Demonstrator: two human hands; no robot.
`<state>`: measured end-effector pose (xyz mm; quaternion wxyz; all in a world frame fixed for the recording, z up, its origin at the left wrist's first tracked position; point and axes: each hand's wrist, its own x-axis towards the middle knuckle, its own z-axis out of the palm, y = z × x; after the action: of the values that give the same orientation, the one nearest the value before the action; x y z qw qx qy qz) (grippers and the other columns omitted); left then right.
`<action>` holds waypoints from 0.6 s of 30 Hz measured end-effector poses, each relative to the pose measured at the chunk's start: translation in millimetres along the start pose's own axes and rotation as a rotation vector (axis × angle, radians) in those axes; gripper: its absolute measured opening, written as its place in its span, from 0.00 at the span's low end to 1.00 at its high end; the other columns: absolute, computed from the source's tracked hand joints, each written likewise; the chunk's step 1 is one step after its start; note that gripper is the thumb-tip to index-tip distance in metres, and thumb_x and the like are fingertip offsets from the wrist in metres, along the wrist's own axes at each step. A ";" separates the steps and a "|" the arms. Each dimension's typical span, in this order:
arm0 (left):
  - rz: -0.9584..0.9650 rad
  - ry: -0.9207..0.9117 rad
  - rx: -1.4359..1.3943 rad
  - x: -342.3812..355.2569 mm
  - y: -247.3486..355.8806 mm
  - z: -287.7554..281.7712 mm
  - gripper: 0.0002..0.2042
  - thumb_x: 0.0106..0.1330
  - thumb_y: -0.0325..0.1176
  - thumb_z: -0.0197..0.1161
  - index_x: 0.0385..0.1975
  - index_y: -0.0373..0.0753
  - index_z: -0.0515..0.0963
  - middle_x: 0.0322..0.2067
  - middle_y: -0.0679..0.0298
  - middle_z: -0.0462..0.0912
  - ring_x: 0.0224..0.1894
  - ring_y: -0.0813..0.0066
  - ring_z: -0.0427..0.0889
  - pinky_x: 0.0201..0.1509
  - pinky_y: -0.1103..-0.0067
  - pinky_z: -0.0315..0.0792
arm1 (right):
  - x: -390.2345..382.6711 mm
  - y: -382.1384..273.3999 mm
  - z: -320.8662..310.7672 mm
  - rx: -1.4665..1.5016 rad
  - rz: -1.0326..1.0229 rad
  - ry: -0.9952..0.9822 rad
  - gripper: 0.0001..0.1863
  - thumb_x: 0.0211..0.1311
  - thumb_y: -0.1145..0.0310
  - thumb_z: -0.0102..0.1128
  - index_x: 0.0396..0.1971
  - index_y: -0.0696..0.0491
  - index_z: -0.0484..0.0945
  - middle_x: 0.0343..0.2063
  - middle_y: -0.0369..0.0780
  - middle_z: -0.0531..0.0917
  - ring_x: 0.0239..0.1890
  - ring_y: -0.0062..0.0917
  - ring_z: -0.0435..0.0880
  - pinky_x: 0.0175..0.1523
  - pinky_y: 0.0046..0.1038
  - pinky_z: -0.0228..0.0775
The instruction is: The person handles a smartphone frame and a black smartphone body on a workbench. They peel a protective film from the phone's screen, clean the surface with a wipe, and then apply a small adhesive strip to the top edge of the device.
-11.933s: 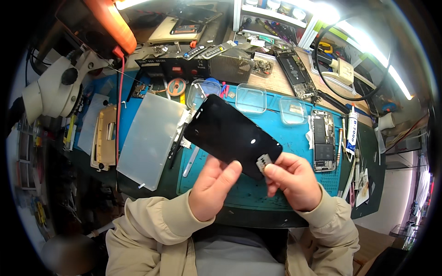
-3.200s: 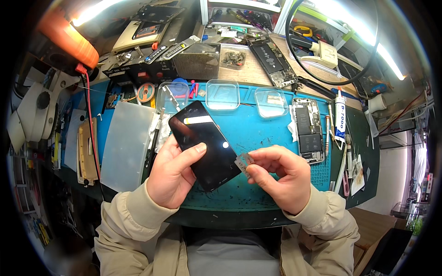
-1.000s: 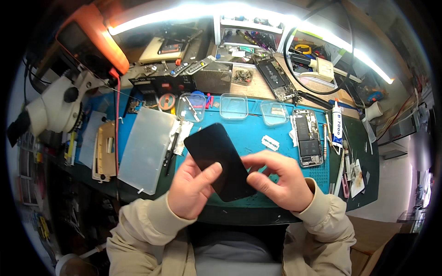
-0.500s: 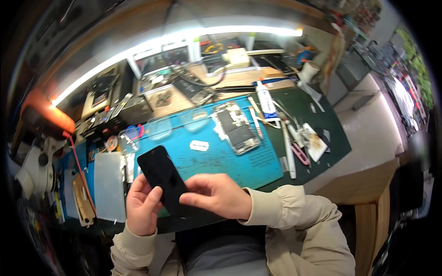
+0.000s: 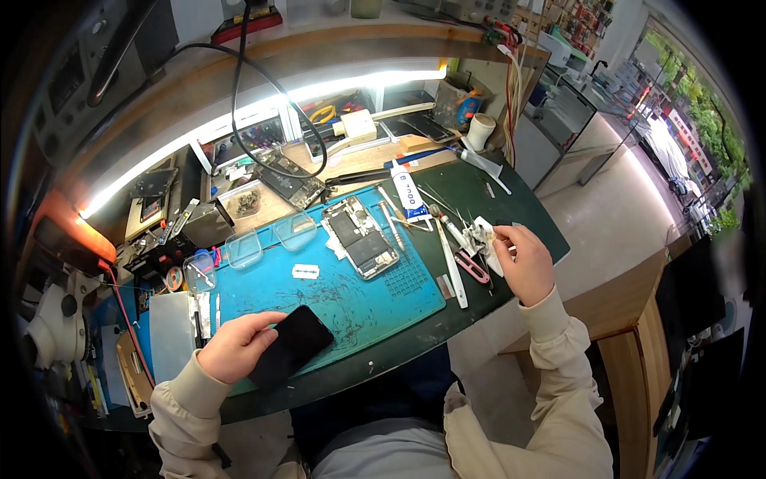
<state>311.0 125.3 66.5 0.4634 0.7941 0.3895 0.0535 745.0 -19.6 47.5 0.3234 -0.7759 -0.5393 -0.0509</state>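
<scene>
My left hand [image 5: 235,345] grips a black phone screen panel [image 5: 294,345] low over the blue mat [image 5: 415,311]. Out at the right, my right hand [image 5: 523,263] has its fingers curled at a crumpled, stained white paper [image 5: 485,238] among small tools; what they hold is unclear. A razor blade [image 5: 306,271] lies on the mat. Behind it, an opened phone [image 5: 359,239] rests with its battery and boards showing. A white-and-blue glue tube [image 5: 410,192], a white pen-like tool [image 5: 450,267] and pink-handled tweezers [image 5: 471,267] lie right of that phone.
Small clear containers [image 5: 294,231] line the mat's back. A frosted sheet [image 5: 170,335] and microscope [image 5: 64,319] are at left. A black cable loop [image 5: 279,120] hangs over the cluttered wooden shelf. A wooden cabinet [image 5: 622,359] stands right of the bench.
The razor blade, earlier between my right fingers, now lies on the mat. My right hand has left the screen panel and moved rightward to the tools. The view has swung right.
</scene>
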 end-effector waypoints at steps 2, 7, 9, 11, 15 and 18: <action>0.095 0.055 0.089 1.6 -3.5 3.2 0.13 0.70 0.28 0.58 0.52 0.36 0.78 0.37 0.52 0.82 0.40 0.60 0.81 0.47 0.72 0.75 | 1.8 -2.3 3.6 -0.053 -0.063 0.005 0.12 0.58 0.66 0.65 0.42 0.53 0.82 0.33 0.39 0.81 0.36 0.34 0.83 0.41 0.31 0.74; 0.214 0.155 0.196 7.1 2.3 2.7 0.11 0.69 0.29 0.57 0.49 0.37 0.79 0.39 0.51 0.82 0.44 0.51 0.80 0.48 0.67 0.74 | 11.9 -9.1 20.4 -0.058 -0.046 -0.040 0.07 0.58 0.65 0.64 0.34 0.51 0.82 0.29 0.38 0.81 0.31 0.33 0.82 0.36 0.33 0.74; 0.226 0.150 0.257 10.3 -5.4 1.8 0.10 0.69 0.29 0.57 0.48 0.39 0.80 0.38 0.53 0.81 0.43 0.52 0.80 0.47 0.67 0.74 | 22.7 -11.8 22.8 -0.013 -0.009 -0.049 0.04 0.58 0.67 0.63 0.28 0.51 0.82 0.27 0.38 0.81 0.28 0.33 0.82 0.33 0.33 0.73; 0.145 0.164 0.344 8.4 3.8 5.1 0.10 0.69 0.29 0.57 0.46 0.44 0.81 0.35 0.58 0.77 0.41 0.56 0.79 0.45 0.66 0.74 | 38.0 -15.6 14.0 0.029 -0.063 0.051 0.03 0.59 0.71 0.62 0.32 0.53 0.81 0.29 0.40 0.81 0.29 0.34 0.82 0.34 0.33 0.73; 0.270 0.359 0.519 11.8 -4.5 17.3 0.11 0.65 0.28 0.60 0.46 0.46 0.81 0.35 0.62 0.76 0.41 0.60 0.78 0.42 0.69 0.74 | 51.9 -62.9 18.5 -0.145 -0.279 0.135 0.07 0.59 0.69 0.65 0.37 0.52 0.81 0.32 0.39 0.80 0.36 0.34 0.81 0.39 0.33 0.75; 0.269 0.506 0.515 9.1 3.1 25.9 0.11 0.64 0.28 0.62 0.45 0.45 0.81 0.36 0.62 0.77 0.40 0.60 0.79 0.40 0.69 0.74 | 47.0 -114.6 54.9 -0.043 -0.529 -0.031 0.11 0.56 0.64 0.68 0.37 0.50 0.80 0.33 0.38 0.78 0.39 0.32 0.80 0.40 0.32 0.76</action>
<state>330.5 112.6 51.7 0.1268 0.8903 0.3844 0.2088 650.0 72.8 75.7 0.2738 -0.6155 -0.7269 -0.1333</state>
